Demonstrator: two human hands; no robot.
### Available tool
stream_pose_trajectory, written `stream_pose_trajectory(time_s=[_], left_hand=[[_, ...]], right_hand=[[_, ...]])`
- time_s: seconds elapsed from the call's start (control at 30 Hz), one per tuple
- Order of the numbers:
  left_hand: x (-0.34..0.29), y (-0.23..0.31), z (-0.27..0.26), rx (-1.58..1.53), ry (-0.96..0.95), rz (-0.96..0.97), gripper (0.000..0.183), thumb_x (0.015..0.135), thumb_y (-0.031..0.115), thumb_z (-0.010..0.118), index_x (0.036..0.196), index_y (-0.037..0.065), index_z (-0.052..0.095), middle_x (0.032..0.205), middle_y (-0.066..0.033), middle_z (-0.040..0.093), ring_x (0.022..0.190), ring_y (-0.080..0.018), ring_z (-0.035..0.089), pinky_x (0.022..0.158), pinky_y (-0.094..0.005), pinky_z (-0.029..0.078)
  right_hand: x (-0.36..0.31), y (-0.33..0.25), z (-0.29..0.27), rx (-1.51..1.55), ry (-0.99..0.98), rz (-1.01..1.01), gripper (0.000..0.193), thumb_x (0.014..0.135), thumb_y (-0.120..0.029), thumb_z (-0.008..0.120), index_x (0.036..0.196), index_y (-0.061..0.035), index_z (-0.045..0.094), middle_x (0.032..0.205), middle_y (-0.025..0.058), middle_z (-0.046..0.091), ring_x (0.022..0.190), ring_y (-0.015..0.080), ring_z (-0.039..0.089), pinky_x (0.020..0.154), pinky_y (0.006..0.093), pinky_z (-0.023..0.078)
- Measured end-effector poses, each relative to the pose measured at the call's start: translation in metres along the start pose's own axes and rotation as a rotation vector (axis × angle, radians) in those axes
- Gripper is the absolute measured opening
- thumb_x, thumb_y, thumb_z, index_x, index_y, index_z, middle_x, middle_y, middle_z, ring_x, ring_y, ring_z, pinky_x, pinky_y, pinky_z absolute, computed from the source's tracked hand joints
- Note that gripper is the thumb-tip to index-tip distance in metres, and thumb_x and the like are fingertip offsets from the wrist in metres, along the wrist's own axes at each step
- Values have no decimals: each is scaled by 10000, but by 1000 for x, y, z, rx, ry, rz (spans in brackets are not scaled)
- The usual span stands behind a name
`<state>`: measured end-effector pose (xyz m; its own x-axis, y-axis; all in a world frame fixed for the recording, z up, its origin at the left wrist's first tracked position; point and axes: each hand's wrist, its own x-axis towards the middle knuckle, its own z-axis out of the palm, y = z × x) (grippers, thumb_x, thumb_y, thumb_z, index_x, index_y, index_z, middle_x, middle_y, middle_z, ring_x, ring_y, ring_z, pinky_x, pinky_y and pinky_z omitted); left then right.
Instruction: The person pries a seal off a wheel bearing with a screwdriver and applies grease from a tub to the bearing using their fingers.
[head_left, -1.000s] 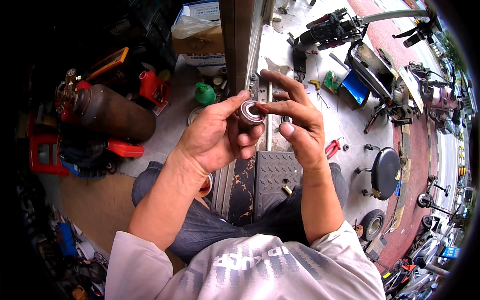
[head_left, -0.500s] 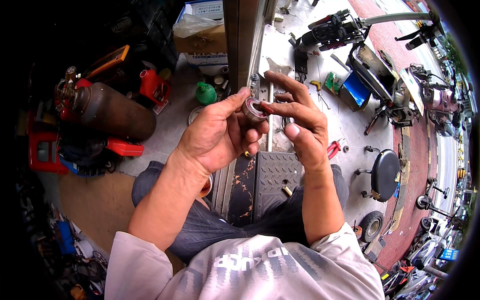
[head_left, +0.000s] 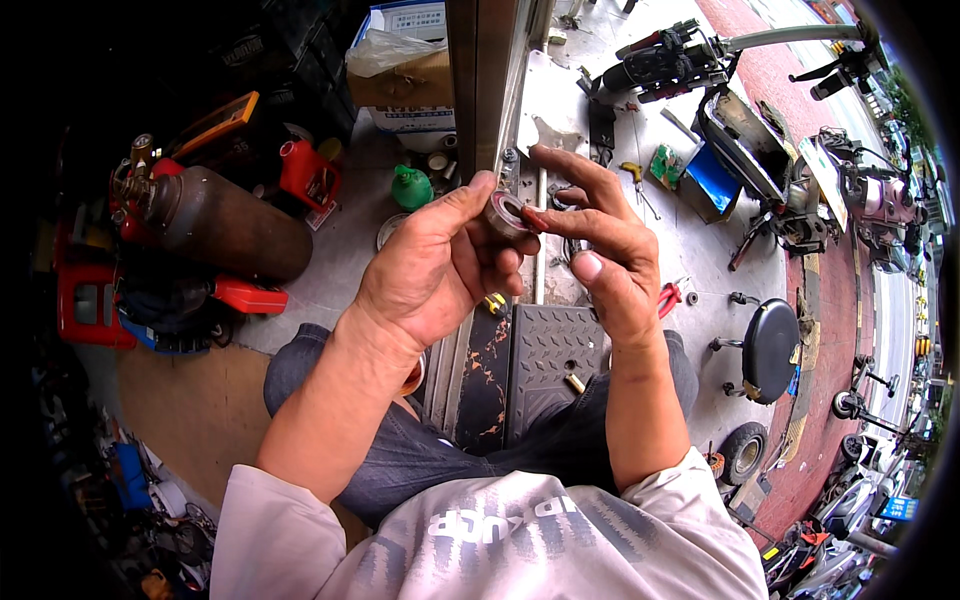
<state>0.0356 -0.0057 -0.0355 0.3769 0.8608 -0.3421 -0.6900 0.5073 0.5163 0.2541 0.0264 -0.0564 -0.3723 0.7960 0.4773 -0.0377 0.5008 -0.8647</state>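
Between the thumb and curled fingers of my left hand (head_left: 430, 255) is a small metal ring, which looks like a ball bearing (head_left: 507, 215), with reddish grease on its face. It is tilted toward my right hand (head_left: 605, 235). The right index fingertip, smeared with red, touches the bearing's near right edge. The other right fingers are spread apart and the thumb stands clear of the ring. Both hands are held above a ribbed metal plate (head_left: 560, 345) and my knees. The bearing's back side is hidden by the left fingers.
Red-handled pliers (head_left: 669, 298) lie right of my right hand, near a round black stool (head_left: 770, 350). A brown gas cylinder (head_left: 235, 222), a red can (head_left: 305, 178) and a green bottle (head_left: 411, 187) stand left. A metal door post (head_left: 478, 90) rises ahead. Scooter parts (head_left: 760, 160) lie far right.
The bearing has turned slightly in my left fingers. My right index finger has shifted a little over its face toward the near edge.
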Motion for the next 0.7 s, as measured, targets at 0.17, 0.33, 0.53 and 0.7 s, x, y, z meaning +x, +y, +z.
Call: stream_pose_trajectory(time_s=[0.17,0.33,0.53,0.7], left_hand=[[1,-2,-3,28,12,43,370,1122,408,566,1077,77,725,940,-92,748,791,-174,691,723,-368,611],[2,-4,-7,93,42,153,327,1119,383,579,1077,92,722,949,-86,756,804,-166,691,748,-358,604],[6,-4,-3,52,-26,205,292,1117,313,589,1236,67,690,1066,-133,761,831,-165,710,770,-377,622],[6,-1,-5,33,-83,165,343,1106,253,597,1377,46,627,1172,-172,745,896,-173,735,866,-387,652]], right_hand=[[1,-7,0,-101,-9,-34,508,841,-463,685,1170,-111,846,1530,201,601,1424,355,500,1150,484,390],[4,-15,-1,-208,-37,-139,491,850,-464,671,1138,-111,854,1509,211,616,1422,362,500,1161,479,377],[1,-14,14,505,101,101,718,891,-499,578,1384,5,713,1638,206,478,1471,349,467,1150,462,374],[-4,4,24,674,136,207,875,896,-523,514,1590,8,494,1677,212,442,1547,342,415,1230,468,322]])
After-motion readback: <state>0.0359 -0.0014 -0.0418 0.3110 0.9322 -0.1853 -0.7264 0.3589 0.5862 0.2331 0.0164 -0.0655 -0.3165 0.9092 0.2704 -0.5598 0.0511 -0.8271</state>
